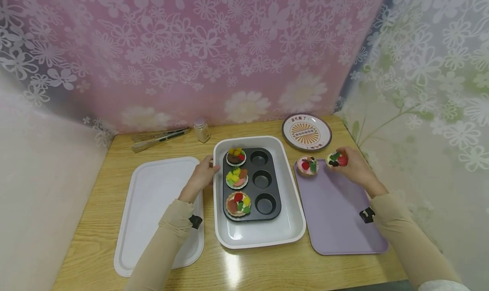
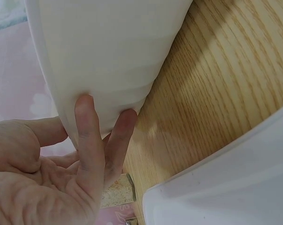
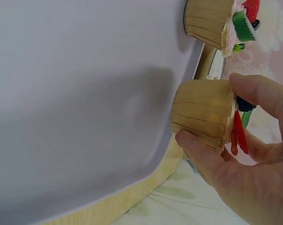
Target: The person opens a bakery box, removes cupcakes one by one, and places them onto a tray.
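Note:
At the far right corner of the purple tray (image 1: 340,214), my right hand (image 1: 357,169) holds a fruit-topped cupcake (image 3: 202,111) between thumb and fingers, its cup pale brown and pleated. A second cupcake with pink cream (image 1: 307,166) sits on the tray's far left corner. My left hand (image 1: 200,175) grips the left side of a deep white tray (image 1: 259,236), thumb at the rim and fingertips (image 2: 87,110) against the outer wall. Inside it lies a dark muffin pan (image 1: 250,216); its left column holds a chocolate cake (image 1: 235,157), a yellow-topped cake (image 1: 237,178) and a fruit tart (image 1: 238,204).
A flat white tray (image 1: 153,206) lies at the left. Behind it are a brush and tongs (image 1: 160,139) and a small jar (image 1: 201,130). A patterned plate (image 1: 307,132) is at the back right. Floral curtains border the wooden table (image 1: 95,189).

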A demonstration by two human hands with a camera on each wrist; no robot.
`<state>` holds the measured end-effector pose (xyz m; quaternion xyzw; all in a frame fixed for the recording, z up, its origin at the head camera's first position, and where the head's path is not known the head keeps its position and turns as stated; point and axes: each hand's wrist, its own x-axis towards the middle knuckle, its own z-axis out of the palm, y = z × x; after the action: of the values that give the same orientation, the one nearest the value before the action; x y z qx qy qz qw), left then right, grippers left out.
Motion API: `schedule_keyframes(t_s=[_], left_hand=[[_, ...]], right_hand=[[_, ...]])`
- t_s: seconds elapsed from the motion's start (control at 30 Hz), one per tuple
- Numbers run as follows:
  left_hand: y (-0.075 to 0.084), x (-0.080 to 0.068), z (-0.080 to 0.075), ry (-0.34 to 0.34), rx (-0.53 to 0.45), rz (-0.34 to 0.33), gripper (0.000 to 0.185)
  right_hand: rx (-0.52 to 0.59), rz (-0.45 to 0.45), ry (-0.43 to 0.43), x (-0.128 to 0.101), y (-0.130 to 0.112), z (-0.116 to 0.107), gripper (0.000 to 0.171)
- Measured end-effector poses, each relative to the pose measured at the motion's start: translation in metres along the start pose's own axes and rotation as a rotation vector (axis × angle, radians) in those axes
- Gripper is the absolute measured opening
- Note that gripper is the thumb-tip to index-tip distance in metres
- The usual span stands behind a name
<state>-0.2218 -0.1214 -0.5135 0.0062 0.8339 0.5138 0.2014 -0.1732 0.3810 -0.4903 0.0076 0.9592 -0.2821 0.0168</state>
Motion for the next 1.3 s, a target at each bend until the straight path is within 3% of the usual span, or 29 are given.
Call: schedule_keyframes(t_s=[0.6, 1.07, 1.3], left_hand=[[0.0, 0.0, -0.001, -0.014, -0.003, 0.0, 0.055], [0.0, 0.002, -0.003, -0.019, -0.021, -0.009, 0.052], [-0.003, 0.004, -0.003, -0.022, -0.027, 0.0, 0.052]], right_hand=[[0.068, 0.07, -0.026, 0.007, 0.019, 0.016, 0.072], [0.056, 0.037, -0.036, 0.007, 0.02, 0.016, 0.075], [0.073, 0.076, -0.108, 0.009, 0.015, 0.016, 0.105]])
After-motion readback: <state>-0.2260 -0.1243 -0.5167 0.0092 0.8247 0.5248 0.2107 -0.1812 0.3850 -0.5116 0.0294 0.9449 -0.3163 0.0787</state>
